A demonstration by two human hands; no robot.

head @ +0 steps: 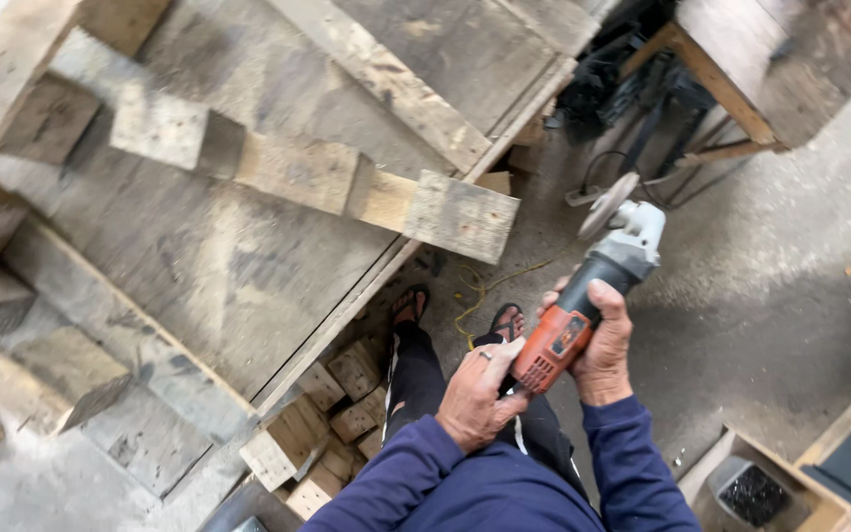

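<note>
Both my hands hold an orange and grey angle grinder (591, 291) out in front of me, above the concrete floor. My right hand (605, 347) wraps around the middle of its body. My left hand (478, 394) grips the orange rear end, thumb on top. The grinder's disc (607, 205) points away from me, free of any wood. To the left lies a large weathered wooden pallet (209, 256) with a cross rail of blocks (327, 177) on top; the rail's near end (460, 217) is the wood closest to the disc.
Several short wood offcuts (322, 429) are piled by my legs and sandalled feet (411, 303). A yellow cord (480, 286) trails on the floor. A wooden bench frame (721, 84) with cables beneath stands at the upper right. A wooden box with a dark bin (751, 490) sits at the lower right.
</note>
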